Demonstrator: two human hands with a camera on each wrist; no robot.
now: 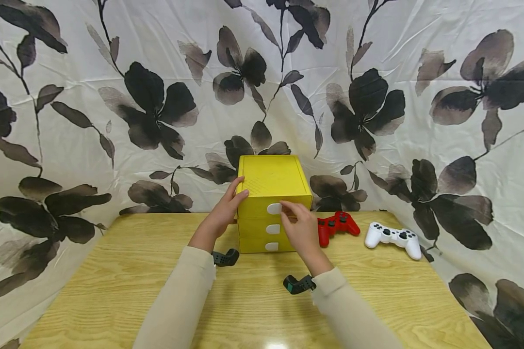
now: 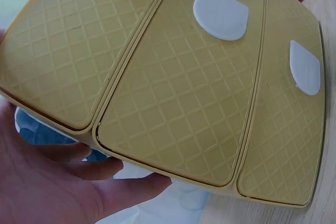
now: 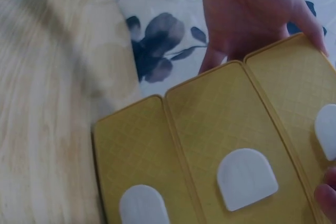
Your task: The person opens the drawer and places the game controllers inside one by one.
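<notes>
A yellow box with three stacked drawers (image 1: 249, 228) stands on the table, each drawer front bearing a white D-shaped handle. All the drawer fronts sit flush in the left wrist view. My left hand (image 1: 221, 213) rests against the box's left side, with fingertips near its upper edge; in the left wrist view, the left hand (image 2: 58, 182) has its fingers extended along the side. The fingertips of my right hand (image 1: 303, 230) are bent at the right edge of the top drawer's handle (image 1: 273, 209). Only fingertips (image 3: 326, 200) of that hand show in the right wrist view.
A red game controller (image 1: 341, 222) lies just right of the box, partly hidden by my right hand. Farther right is a white game controller (image 1: 393, 234). Floral cloth (image 1: 227, 111) hangs behind the wooden table (image 1: 148, 261) and along its sides.
</notes>
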